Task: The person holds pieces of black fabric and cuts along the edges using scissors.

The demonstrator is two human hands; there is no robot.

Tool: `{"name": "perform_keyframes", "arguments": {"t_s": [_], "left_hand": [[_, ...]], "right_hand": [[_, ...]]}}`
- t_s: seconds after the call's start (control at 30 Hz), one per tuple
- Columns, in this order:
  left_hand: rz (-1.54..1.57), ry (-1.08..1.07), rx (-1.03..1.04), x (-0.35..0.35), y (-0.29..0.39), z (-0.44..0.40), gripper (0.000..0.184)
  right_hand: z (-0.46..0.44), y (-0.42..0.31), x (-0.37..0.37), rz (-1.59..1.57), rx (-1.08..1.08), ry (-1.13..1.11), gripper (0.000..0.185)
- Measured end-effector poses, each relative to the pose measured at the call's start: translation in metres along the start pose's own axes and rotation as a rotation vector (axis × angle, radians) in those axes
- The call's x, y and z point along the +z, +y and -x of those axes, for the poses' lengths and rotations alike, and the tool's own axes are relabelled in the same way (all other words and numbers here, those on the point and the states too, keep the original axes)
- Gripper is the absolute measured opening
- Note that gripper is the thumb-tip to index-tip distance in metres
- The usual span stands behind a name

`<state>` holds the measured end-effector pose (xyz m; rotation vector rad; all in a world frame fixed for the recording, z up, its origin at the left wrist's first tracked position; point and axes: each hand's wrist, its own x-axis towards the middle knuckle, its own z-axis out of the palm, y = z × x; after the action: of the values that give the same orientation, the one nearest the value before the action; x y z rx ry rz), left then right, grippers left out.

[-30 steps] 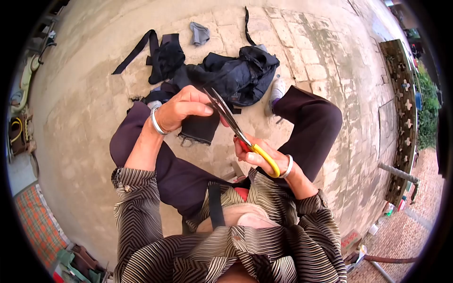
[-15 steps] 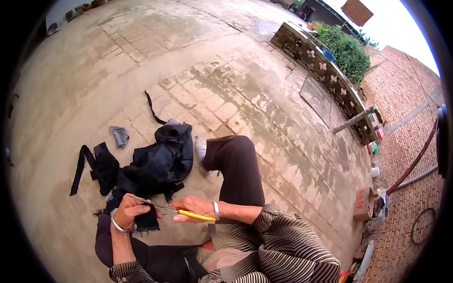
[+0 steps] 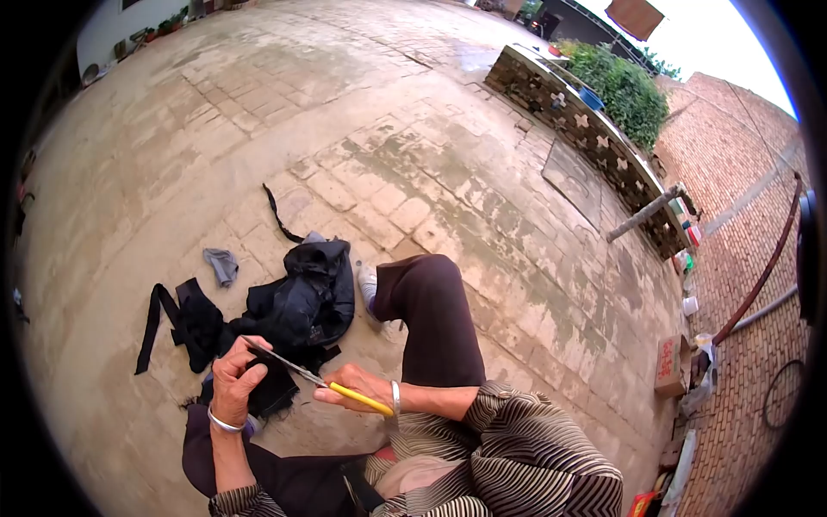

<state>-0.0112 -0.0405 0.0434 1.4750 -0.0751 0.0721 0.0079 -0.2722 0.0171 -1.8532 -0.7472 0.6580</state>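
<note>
Yellow-handled scissors [image 3: 360, 397] are in my right hand [image 3: 348, 379], with the blades pointing up and left toward my left hand. My left hand [image 3: 231, 381] pinches a piece of black cloth [image 3: 274, 386] with a frayed lower edge, which hangs beside the blades. The blade tips reach close to my left fingers, and part of the cloth is hidden behind them. Just beyond my hands lies a heap of black fabric [image 3: 301, 293] on the ground, with a black strap piece [image 3: 200, 320] at its left.
A small grey cloth [image 3: 222, 266] lies on the paved ground beyond the heap. My bent knee [image 3: 431, 302] rises to the right. Farther right are a cardboard box [image 3: 670, 366], a brick wall [image 3: 741, 172], a slanting post [image 3: 642, 215] and a low patterned wall [image 3: 577, 125].
The scissors have tilted more steeply, their tips now higher by my left fingers. My left hand has turned upright, and the black cloth has shifted slightly right. The view has moved a little.
</note>
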Motion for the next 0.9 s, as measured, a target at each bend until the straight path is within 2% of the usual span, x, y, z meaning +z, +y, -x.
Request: {"name": "perform_keyframes", "arguments": {"t_s": [0.07, 0.2, 0.27, 0.37, 0.47, 0.57, 0.6, 0.63, 0.67, 0.7, 0.73, 0.77, 0.8, 0.83, 0.87, 0.9], "left_hand": [[-0.040, -0.016, 0.066, -0.001, 0.004, -0.001, 0.018], [0.049, -0.060, 0.027, 0.005, 0.006, 0.004, 0.020], [0.146, -0.081, -0.115, -0.001, -0.005, 0.008, 0.022], [0.104, 0.024, -0.109, -0.001, -0.010, 0.011, 0.021], [0.054, 0.007, -0.127, -0.010, -0.018, 0.012, 0.021], [0.023, -0.013, -0.129, -0.012, -0.015, 0.009, 0.022], [-0.169, -0.075, -0.073, -0.020, -0.011, 0.004, 0.025], [-0.238, -0.002, -0.047, -0.022, -0.024, 0.006, 0.027], [-0.450, 0.043, 0.138, -0.019, -0.024, 0.010, 0.027], [-0.607, -0.007, 0.321, -0.021, -0.026, 0.015, 0.026], [-0.497, -0.007, 0.209, -0.019, -0.024, 0.014, 0.025], [-0.367, -0.094, -0.016, -0.018, -0.008, 0.006, 0.024], [-0.339, -0.095, 0.057, -0.013, -0.002, 0.006, 0.024], [-0.397, -0.199, 0.028, -0.022, -0.008, 0.004, 0.024], [-0.199, -0.180, -0.074, -0.013, 0.003, 0.009, 0.022], [-0.111, -0.131, -0.092, -0.008, -0.002, 0.010, 0.025]], "right_hand": [[-0.001, 0.008, 0.003, -0.013, 0.002, -0.072, 0.056], [0.005, 0.004, 0.007, -0.065, 0.004, -0.087, 0.057], [0.007, -0.004, 0.005, -0.201, 0.075, -0.121, 0.056], [0.009, -0.014, 0.001, -0.353, 0.173, -0.184, 0.054], [0.009, -0.011, 0.003, -0.486, 0.220, -0.242, 0.052], [0.008, -0.014, -0.001, -0.545, 0.119, -0.276, 0.050], [0.006, -0.015, -0.003, -0.490, 0.085, -0.270, 0.048], [0.004, -0.015, -0.003, -0.486, 0.000, -0.236, 0.047], [0.005, -0.010, -0.006, -0.430, 0.015, -0.271, 0.046], [0.005, -0.004, -0.004, -0.412, -0.017, -0.258, 0.044], [0.004, 0.003, -0.003, -0.394, -0.051, -0.242, 0.042], [0.004, -0.006, -0.007, -0.410, 0.036, -0.265, 0.036], [0.004, -0.001, -0.011, -0.423, 0.072, -0.355, 0.035], [0.003, -0.003, -0.008, -0.380, 0.084, -0.332, 0.038], [0.006, -0.009, -0.006, -0.419, 0.070, -0.305, 0.043], [0.003, -0.015, -0.006, -0.433, 0.068, -0.304, 0.046]]}}
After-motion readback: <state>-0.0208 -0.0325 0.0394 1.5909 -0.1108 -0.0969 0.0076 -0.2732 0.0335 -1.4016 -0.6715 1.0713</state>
